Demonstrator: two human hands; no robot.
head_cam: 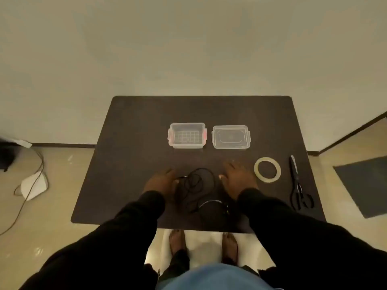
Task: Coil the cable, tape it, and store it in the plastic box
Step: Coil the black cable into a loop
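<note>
Cable (pixel 196 185) loose on table (pixel 129 126) between left hand (pixel 162 181) and right hand (pixel 238 176); both flat, palms down, grip empty.

hands flat on table (pixel 129 126) flanking loose cable (pixel 196 185) | plastic box (pixel 187 135) open, lid (pixel 231 137) beside

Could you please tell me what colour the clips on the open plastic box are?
The plastic box has pinkish-red clips; the head view shows this.

A black cable (pixel 195 186) lies on a dark brown table (pixel 129 143). The clear plastic box (pixel 186 135) shows a grid-patterned base and red clips.
</note>
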